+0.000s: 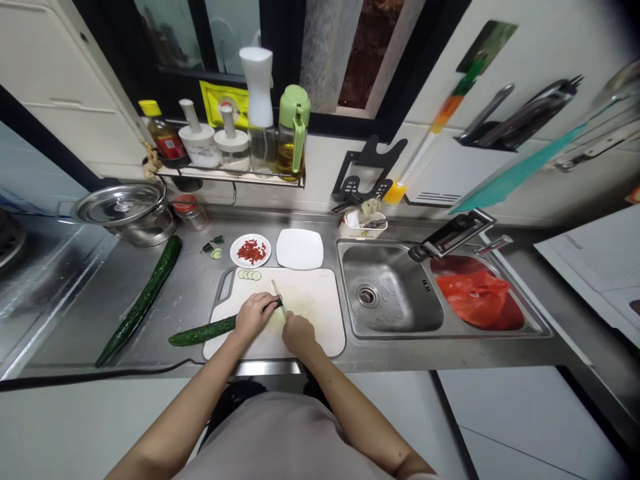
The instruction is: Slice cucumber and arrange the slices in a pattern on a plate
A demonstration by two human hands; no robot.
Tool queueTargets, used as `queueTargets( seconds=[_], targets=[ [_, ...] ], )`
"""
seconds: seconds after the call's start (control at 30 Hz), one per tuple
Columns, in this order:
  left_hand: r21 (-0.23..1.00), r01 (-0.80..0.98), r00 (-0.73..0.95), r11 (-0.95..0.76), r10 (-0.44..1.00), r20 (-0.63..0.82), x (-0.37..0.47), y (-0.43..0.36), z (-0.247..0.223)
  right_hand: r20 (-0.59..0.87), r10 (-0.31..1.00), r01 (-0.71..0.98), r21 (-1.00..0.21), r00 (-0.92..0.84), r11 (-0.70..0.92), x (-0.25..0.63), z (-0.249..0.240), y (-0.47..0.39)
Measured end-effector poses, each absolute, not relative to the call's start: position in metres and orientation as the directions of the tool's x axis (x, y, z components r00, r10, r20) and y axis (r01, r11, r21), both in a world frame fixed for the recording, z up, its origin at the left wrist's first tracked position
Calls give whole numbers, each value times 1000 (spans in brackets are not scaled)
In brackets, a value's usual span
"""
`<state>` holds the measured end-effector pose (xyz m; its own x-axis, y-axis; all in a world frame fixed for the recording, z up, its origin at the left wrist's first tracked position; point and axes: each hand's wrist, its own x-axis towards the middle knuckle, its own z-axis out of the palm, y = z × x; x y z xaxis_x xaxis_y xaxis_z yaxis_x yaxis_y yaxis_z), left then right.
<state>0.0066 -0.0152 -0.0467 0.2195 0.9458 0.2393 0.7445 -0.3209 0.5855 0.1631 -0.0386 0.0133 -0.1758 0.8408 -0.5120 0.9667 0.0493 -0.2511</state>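
A dark green cucumber [205,331] lies across the left part of the white cutting board [320,313], its uncut tip reaching past the board's edge. My left hand [254,315] is closed over it near the cut end. In my right hand [299,333] is a knife [278,293], its blade against the cut end of the cucumber. Several thin cucumber slices [249,275] overlap in a row at the board's upper left. Behind the board stand a plate of chopped red pieces [251,251] and a white square plate [300,249].
A second cucumber [143,300] lies on the counter at left, near a lidded steel pot [130,213]. Small cucumber scraps [215,248] sit behind the board. A double sink [395,293] is at right, with a red plastic bag [473,297] in one basin. Bottles line a shelf [230,175].
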Motion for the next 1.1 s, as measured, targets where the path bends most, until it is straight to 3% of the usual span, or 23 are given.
queueTargets(
  seconds=[0.63, 1.1],
  targets=[
    [633, 727, 171, -266, 963, 208, 8, -16, -48, -467, 866, 958, -281, -180, 48, 152, 14, -21],
    [652, 717, 164, -247, 969, 186, 9, -15, -47, -525, 839, 976, -217, -143, 30, 169, 17, -52]
  ],
)
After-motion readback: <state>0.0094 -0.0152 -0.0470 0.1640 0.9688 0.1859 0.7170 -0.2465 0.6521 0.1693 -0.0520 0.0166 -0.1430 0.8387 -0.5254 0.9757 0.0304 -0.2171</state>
